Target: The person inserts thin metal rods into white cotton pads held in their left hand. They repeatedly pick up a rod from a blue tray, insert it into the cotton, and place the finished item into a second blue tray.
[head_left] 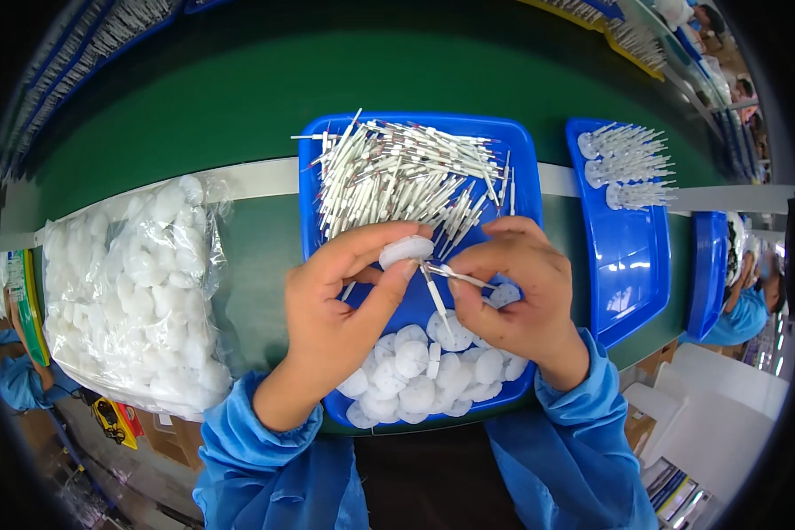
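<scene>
Two pinches: left hand [331,287] clamped a white disc [406,252], right hand [530,287] a thin stick [475,281] (fiddly!); slack grip probably risked a drop.

A person wears a blue work garment, the left sleeve [261,464] and the right sleeve [579,437] matching in bright colour. The loose, plain fabric carries a faint sheen and deep creases, bunching into gathered cuffs [596,369]. The left hand [331,287] and right hand [526,296] are bare. Dark, nearly black cloth [428,481] shows between the sleeves.
</scene>
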Tool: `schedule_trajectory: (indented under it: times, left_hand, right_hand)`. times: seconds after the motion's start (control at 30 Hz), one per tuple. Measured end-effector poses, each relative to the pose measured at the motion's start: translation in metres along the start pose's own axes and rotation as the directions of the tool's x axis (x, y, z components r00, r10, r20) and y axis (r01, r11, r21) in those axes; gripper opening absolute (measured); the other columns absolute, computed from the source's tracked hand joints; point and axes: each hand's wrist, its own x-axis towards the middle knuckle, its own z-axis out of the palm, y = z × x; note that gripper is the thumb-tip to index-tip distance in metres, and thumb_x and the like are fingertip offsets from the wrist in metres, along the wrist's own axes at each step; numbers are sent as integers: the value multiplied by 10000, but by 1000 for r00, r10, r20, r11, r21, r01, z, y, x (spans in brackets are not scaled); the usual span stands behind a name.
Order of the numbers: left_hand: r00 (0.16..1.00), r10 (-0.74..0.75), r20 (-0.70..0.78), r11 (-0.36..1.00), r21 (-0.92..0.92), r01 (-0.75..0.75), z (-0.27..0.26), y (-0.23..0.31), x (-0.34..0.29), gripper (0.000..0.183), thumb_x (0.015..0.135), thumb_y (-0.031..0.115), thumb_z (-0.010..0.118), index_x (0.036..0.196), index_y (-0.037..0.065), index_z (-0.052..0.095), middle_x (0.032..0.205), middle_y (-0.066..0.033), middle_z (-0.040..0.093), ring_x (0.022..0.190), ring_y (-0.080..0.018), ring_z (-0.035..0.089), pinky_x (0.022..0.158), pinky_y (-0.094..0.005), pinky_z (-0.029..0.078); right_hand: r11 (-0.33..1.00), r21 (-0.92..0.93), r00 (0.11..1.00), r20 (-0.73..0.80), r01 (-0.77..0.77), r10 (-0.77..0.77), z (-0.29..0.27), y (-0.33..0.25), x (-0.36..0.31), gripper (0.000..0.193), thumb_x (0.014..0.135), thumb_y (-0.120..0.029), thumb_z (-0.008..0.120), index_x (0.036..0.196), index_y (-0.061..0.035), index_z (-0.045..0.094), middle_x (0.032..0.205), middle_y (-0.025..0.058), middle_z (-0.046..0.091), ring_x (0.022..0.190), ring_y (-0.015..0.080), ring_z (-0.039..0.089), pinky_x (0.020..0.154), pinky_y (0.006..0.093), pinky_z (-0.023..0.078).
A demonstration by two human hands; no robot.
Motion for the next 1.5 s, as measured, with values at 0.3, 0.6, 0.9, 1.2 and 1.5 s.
schedule_trajectory:
  times: [0.3, 0.6, 0.9, 1.2, 1.5]
  left_hand:
    - [992, 77, -102, 997, -12, -79, 3, -9, 2, 318, 1016, -63, 737, 1328, 0, 739, 1284, -153, 803, 1138, -182, 777, 884, -280, 637]
    - [946, 324, -15, 772, 583, -255, 3, 2, 5, 456, 826, -105, 831, 1257, 44, 836, 1155, -116, 844, 933, -234, 765, 811, -336, 615]
    - [918, 384, 100, 637, 692, -341, 7, 3, 0, 465, 798, -100, 842, 1253, -6, 821, 1061, -124, 838, 832, -263, 773, 743, -349, 622]
    - [975, 220, 16, 779, 598, -186, 10, 3, -6, 438, 832, -9, 904, 1260, 11, 815, 1112, -135, 831, 920, -239, 777, 703, -334, 615]
    - [962, 271, 31, 838, 483, -252, 7, 6, 3, 527, 751, 48, 968, 1250, 74, 801, 1236, -78, 771, 1070, -258, 712, 815, -343, 577]
  right_hand:
    - [996, 4, 996, 11, -93, 93, -1, 1, -3, 210, 850, -74, 890, 1051, -116, 847, 623, -25, 671, 595, 144, 695, 790, 335, 563]
    - [991, 7, 991, -13, -137, 137, 7, -2, -4, 133, 876, -114, 894, 984, -108, 816, 632, 4, 683, 556, 181, 680, 600, 312, 518]
    - [984, -176, 992, -127, -39, 16, 17, 4, -5, 120, 874, -148, 896, 912, -108, 789, 723, 44, 752, 579, 242, 704, 556, 360, 525]
    - [987, -161, 989, -144, -8, -15, 17, 5, -4, 168, 844, -132, 910, 965, -94, 799, 717, 42, 746, 591, 256, 708, 585, 370, 537]
    - [953, 281, 989, -56, -113, 134, 0, 11, 0, 362, 841, -40, 875, 1193, -51, 793, 1034, 93, 793, 977, 248, 772, 881, 351, 592]
